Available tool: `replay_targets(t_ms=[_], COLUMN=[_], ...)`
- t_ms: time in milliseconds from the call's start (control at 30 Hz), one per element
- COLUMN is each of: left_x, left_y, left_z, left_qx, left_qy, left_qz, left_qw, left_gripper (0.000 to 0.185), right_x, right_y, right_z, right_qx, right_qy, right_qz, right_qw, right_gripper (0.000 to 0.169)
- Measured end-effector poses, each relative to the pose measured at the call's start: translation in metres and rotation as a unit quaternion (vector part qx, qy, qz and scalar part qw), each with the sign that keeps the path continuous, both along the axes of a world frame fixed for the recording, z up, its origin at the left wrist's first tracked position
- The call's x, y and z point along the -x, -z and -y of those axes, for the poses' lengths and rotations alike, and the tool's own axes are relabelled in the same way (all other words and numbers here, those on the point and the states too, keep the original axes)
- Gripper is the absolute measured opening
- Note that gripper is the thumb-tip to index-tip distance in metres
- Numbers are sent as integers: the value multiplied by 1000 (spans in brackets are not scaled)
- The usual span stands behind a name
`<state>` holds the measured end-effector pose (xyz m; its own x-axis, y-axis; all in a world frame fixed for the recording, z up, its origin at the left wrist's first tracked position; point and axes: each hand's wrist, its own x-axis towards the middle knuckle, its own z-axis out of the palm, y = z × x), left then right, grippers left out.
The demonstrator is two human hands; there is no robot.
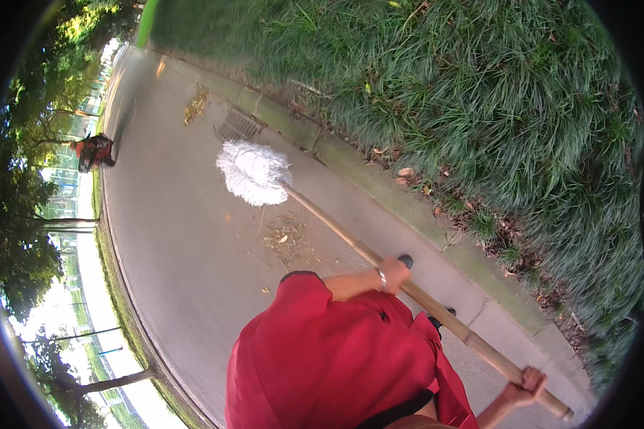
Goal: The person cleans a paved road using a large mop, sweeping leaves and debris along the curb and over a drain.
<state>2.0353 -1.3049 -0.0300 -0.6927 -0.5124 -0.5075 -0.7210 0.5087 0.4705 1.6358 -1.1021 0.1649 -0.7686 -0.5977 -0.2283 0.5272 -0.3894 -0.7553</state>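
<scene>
My left hand (395, 274), with a silver-coloured bracelet at the wrist, grips the middle of a long bamboo pole (434, 305). Near the pole's rear end, at lower right, my right hand (531, 383) is closed around it. The pole slants up and left to a white, stringy mop-like head (255, 172), which is spread out near a metal drain grate (239, 126). Dry leaves and debris (287, 239) lie scattered on the pavement below the head. Another small heap of yellow-brown leaves (196, 104) lies beyond the grate. Whether the head touches the ground, I cannot tell.
A mossy stone kerb (392, 201) runs diagonally beside the grey road (161, 209), bordering long grass (461, 91). My dark shoes show beside the pole. A blurred red and black shape (94, 153), perhaps a rider on a scooter, is on the far side, near trees and a fence.
</scene>
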Motion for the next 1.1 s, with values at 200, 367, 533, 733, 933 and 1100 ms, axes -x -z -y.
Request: replay_targets(t_ms=[200, 367, 533, 733, 933, 1100], left_x=[113, 56, -112, -82, -12, -92], left_y=[-11, 72, 79, -3, -6, 44], left_z=[-29, 8, 56, 70, 91, 154], left_qx=[20, 105, 67, 59, 86, 107], left_qy=[-49, -159, -115, -44, -15, -162], left_qz=[-193, -124, 151, 113, -90, -152], left_qw=[980, 974, 979, 991, 992, 969], left_gripper=[18, 21, 15, 15, 14, 19], right_x=[25, -39, -157, -102, -38, -213], right_y=[-68, 4, 49, 49, -12, -43], right_z=[2, 58, 113, 113, 107, 230], right_qx=[-103, -189, 15, 56, 34, -94], right_qy=[164, 143, -94, -77, 2, 139], right_qz=[-93, -103, 66, 62, -50, -56], right_qw=[977, 966, 993, 994, 998, 984], right_gripper=[39, 38, 23, 38, 40, 41])
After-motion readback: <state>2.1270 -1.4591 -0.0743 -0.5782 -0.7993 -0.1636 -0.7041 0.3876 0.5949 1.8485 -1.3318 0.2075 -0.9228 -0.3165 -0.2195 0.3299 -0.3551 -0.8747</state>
